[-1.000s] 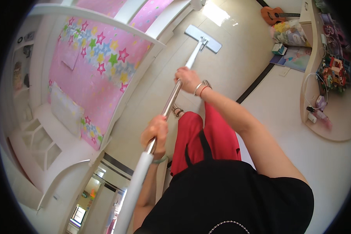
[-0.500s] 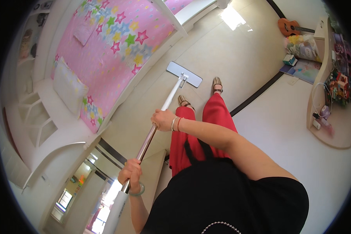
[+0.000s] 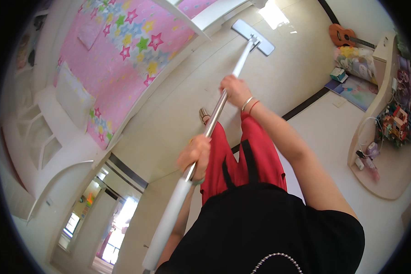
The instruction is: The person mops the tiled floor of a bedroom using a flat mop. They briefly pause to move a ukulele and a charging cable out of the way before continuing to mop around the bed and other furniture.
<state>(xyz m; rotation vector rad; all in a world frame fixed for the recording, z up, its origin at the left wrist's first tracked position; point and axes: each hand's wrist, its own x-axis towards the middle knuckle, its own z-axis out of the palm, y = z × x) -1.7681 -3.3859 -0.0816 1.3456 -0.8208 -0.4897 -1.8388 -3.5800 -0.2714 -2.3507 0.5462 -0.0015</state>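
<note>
A flat mop (image 3: 176, 212) with a long white and silver handle runs slantwise in front of me. Its rectangular grey-white head (image 3: 266, 45) lies flat on the floor, ahead of my feet. My right hand (image 3: 235, 90) is wrapped round the upper stretch of the pole, nearer the mop head, with a bracelet and a red cord on the wrist. Closer to my body, my left hand (image 3: 195, 155), a little blurred, grips the silver part just above the white grip section.
Left stands a bed with a pink star-patterned sheet (image 3: 123, 59) and a pillow (image 3: 74, 98). Pale tiles (image 3: 278, 73) cover the floor. At right are a small guitar (image 3: 343, 35), a padded bundle (image 3: 358, 59) and a curved desk (image 3: 379, 185) holding toys and cables.
The mop head has slid forward and right, away from me, toward the bright patch on the floor. Both hands moved forward and right with the pole.
</note>
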